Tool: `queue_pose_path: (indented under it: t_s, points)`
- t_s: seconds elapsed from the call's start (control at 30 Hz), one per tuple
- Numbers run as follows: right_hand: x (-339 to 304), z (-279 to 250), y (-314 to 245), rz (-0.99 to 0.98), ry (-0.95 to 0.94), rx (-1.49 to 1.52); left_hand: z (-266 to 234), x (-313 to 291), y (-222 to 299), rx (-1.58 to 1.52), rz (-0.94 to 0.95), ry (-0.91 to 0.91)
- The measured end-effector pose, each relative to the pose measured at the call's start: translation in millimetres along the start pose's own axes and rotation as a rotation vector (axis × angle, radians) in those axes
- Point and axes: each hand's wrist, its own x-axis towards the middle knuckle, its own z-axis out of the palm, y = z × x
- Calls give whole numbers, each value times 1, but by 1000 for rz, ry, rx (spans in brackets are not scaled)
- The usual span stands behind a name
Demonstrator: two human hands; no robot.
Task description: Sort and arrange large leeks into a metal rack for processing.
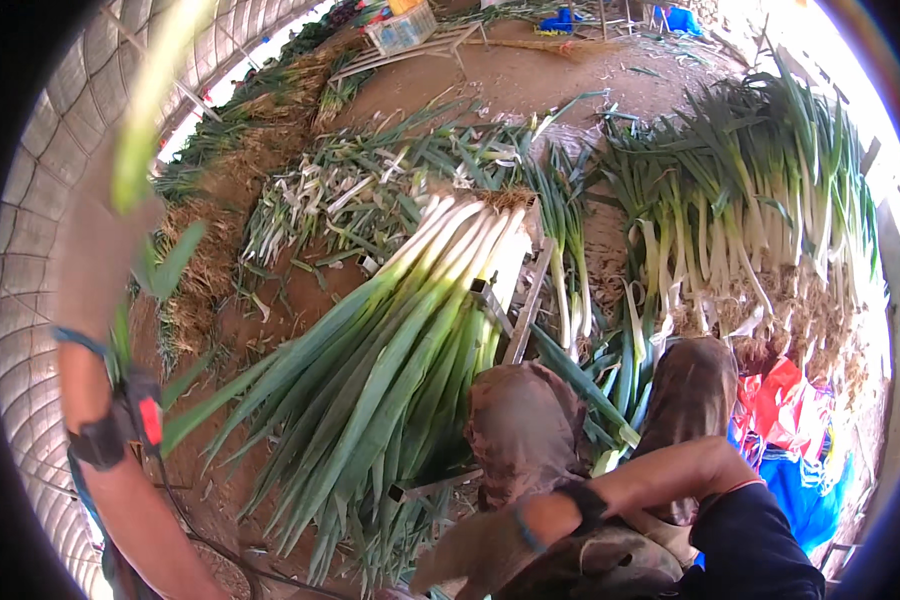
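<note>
My left hand, in a brownish glove and smeared by motion, is raised at the far left. It is closed around a leek, whose pale shaft points up and whose green leaves hang below the hand. My right hand, also gloved and blurred, is low in front of my knees; its fingers cannot be made out. Between the hands a bundle of leeks lies slanted on a metal frame, with roots at the far end and leaves toward me.
Many untrimmed leeks stand against the right side, roots down. Stripped leaves litter the ground beyond the frame. Red and blue plastic bags lie at the right. A cable runs at lower left. A crate sits far back.
</note>
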Motion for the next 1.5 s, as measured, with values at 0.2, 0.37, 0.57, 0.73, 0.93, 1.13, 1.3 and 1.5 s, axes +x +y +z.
queue_pose_path:
  t_s: [0.2,0.37,0.57,0.73,0.93,1.13,1.3,1.5]
  points:
    - [-151,-265,38,377,711,-137,175,-139,-23,276,-224,-666]
    - [-199,-402,202,668,802,-767,263,-153,-14,-20,-376,-941]
    - [-153,-505,345,564,640,-1173,356,-142,-8,-196,-212,-848]
    - [-130,-514,377,510,617,-1142,409,-147,-15,-257,-201,-817]
    - [-150,-508,374,401,805,-1055,449,-115,-15,-317,-218,-824]
    - [-158,-511,376,354,886,-1024,490,-100,2,-157,-239,-1004]
    - [-171,-510,383,369,918,-986,498,-113,23,-34,-168,-1022]
    - [-173,-509,384,380,939,-970,534,-109,40,-34,-170,-1011]
